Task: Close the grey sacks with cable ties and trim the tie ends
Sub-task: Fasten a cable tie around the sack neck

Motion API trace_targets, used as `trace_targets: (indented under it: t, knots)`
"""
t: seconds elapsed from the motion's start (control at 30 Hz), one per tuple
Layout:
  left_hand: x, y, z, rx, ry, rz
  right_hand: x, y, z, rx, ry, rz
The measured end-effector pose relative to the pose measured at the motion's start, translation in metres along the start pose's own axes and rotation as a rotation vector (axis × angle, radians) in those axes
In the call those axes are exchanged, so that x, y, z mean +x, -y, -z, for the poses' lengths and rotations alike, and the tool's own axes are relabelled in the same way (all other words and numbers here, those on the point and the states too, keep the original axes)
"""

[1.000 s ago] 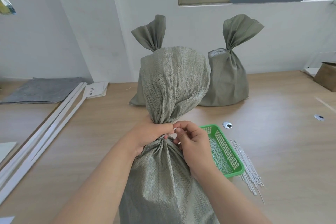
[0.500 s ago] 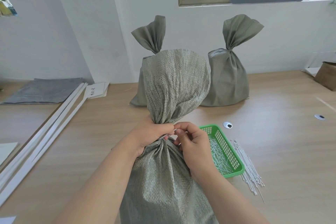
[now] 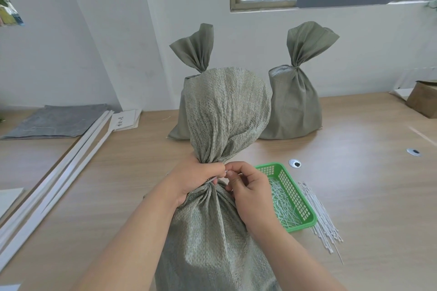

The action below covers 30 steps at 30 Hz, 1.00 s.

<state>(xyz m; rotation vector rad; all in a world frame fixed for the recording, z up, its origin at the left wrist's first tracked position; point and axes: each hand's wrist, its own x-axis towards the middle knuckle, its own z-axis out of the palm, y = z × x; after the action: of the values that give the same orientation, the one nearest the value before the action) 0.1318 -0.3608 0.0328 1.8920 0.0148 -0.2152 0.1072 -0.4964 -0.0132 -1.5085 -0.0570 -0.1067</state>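
A filled grey woven sack (image 3: 212,238) stands upright right in front of me, its gathered top (image 3: 227,113) fanning out above the neck. My left hand (image 3: 194,177) is wrapped around the bunched neck. My right hand (image 3: 248,186) pinches a thin white cable tie (image 3: 214,179) that runs around the neck; only a short piece of it shows between my fingers. Two more grey sacks stand at the back by the wall, one (image 3: 186,106) partly hidden behind the near sack, the other (image 3: 295,101) to the right, both with cinched necks.
A green plastic basket (image 3: 293,194) with white tie offcuts sits just right of my hand. A bundle of white cable ties (image 3: 319,215) lies beside it. Long white strips (image 3: 59,172) and a grey sheet (image 3: 56,120) lie at left. A cardboard box (image 3: 423,99) sits far right.
Both hands stay on the sack's neck. The right-hand fingers have shifted slightly on the tie; the sack top has leaned a little.
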Motion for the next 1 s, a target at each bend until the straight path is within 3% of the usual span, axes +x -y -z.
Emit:
trace_targets:
  t: [0.37,0.53,0.8,1.0]
  knots:
    - [-0.005,0.003,0.001,-0.03,0.039,-0.077,-0.003,0.002,0.009,0.137,0.009,-0.076]
    - [-0.009,0.004,0.002,-0.06,0.062,-0.103,0.002,0.004,0.016,0.154,0.135,-0.108]
    - [-0.017,0.004,0.003,-0.163,0.141,-0.1,0.009,0.013,0.03,-0.028,0.365,-0.163]
    - [-0.017,0.006,0.01,-0.162,0.185,-0.118,0.002,0.018,0.027,-0.144,0.358,-0.132]
